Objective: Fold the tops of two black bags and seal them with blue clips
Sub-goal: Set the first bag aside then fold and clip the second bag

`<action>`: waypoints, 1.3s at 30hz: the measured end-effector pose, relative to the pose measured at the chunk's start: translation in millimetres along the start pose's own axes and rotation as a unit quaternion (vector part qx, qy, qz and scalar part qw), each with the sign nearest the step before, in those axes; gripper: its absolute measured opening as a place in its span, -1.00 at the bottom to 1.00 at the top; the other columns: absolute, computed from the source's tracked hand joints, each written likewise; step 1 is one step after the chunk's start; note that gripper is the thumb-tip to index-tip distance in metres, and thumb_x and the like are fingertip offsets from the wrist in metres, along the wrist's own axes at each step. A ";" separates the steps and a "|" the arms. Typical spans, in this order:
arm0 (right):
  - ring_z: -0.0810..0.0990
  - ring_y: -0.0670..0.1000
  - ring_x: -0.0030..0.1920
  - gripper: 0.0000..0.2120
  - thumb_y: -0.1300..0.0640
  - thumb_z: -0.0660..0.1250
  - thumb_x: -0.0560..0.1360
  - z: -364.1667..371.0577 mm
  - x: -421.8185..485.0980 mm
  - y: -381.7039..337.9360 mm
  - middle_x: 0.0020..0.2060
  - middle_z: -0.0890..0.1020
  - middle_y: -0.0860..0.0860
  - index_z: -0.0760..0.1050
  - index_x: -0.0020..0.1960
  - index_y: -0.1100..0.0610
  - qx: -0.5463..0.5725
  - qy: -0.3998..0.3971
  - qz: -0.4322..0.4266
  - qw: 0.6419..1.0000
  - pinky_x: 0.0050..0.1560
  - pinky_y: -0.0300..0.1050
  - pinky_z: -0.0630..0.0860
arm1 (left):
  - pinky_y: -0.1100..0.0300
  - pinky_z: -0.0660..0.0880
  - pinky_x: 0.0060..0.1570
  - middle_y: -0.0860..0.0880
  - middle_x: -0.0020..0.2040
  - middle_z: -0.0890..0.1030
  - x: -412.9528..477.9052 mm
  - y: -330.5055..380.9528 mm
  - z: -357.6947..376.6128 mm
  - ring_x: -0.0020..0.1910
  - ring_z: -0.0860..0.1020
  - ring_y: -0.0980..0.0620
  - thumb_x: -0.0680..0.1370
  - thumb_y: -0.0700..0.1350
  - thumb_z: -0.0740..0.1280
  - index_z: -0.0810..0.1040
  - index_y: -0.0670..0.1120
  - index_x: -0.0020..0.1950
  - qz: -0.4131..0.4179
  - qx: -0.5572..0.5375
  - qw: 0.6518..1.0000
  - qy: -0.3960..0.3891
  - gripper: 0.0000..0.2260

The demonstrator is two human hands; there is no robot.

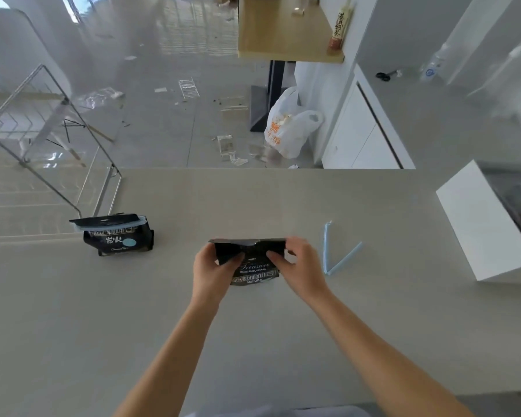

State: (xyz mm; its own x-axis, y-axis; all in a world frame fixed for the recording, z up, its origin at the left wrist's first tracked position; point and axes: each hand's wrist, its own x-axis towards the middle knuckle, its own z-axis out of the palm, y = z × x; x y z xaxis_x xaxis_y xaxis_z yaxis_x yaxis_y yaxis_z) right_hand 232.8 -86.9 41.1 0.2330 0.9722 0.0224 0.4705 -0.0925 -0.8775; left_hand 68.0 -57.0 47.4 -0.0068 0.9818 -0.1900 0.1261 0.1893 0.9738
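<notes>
A black bag point(253, 260) with white lettering stands in the middle of the pale counter point(253, 341). My left hand point(212, 270) grips its upper left corner and my right hand point(298, 263) grips its upper right, with the top flap bent over toward me. An open blue clip point(336, 254), spread in a V, lies on the counter just right of my right hand. At the counter's left stands a second black bag point(119, 240) with its top folded over and a blue clip point(109, 227) shut across the fold.
A white box point(481, 227) stands at the counter's right edge. Beyond the counter's far edge the floor drops away, with a wire rack point(51, 136), a white plastic bag point(286, 124) and scattered litter. White cabinets point(364, 136) stand at the far right.
</notes>
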 end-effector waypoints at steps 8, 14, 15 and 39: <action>0.66 0.05 -0.10 -0.83 0.29 0.37 0.45 2.9 -4.0 4.5 -0.18 0.69 0.00 0.61 -0.10 0.03 0.111 -0.071 0.060 0.989 -0.08 -0.08 0.63 | 0.30 0.54 -0.27 -0.02 -0.15 0.67 -5.7 -12.6 -4.7 -0.18 0.65 0.11 0.42 -0.31 0.40 0.51 0.00 -0.02 -0.027 -0.038 0.999 -0.014 -0.75; 0.62 0.02 -0.23 -0.69 0.29 0.40 0.43 1.4 0.1 5.4 -0.25 0.65 0.09 0.39 0.08 0.06 0.093 -0.037 0.065 0.993 -0.14 -0.13 0.58 | 0.25 0.55 -0.23 -0.04 -0.08 0.67 0.1 -14.6 -6.8 -0.15 0.66 0.10 0.49 -0.24 0.36 0.33 0.01 0.22 -0.063 -0.067 0.994 -0.050 -0.62; 0.62 -0.01 -0.23 -0.62 0.29 0.40 0.43 1.5 -0.9 4.6 -0.25 0.64 0.07 0.32 0.10 0.01 0.081 -0.021 0.049 0.995 -0.14 -0.15 0.57 | 0.25 0.53 -0.21 -0.03 -0.09 0.67 1.3 -13.2 -9.1 -0.14 0.64 0.10 0.50 -0.23 0.35 0.31 0.03 0.23 -0.057 -0.066 0.995 -0.043 -0.62; 0.59 -0.08 -0.25 -0.85 0.22 0.52 0.31 5.7 -3.2 9.5 -0.31 0.65 -0.09 0.59 -0.27 0.02 -0.030 0.003 -0.013 0.999 -0.20 -0.07 0.55 | 0.42 0.52 -0.23 0.10 -0.10 0.70 8.5 -29.1 -13.9 -0.12 0.62 0.21 0.39 -0.39 0.42 0.64 -0.04 -0.33 -0.004 -0.024 0.998 -0.064 -0.75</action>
State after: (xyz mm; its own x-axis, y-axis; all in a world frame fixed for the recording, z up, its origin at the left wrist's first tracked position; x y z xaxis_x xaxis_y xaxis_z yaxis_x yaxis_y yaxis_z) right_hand 231.7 -89.6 30.0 0.2257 0.9730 0.0478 0.5273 -0.0807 -0.8459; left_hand 50.5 -54.0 19.2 0.1193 0.9705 -0.2096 0.0781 0.2013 0.9764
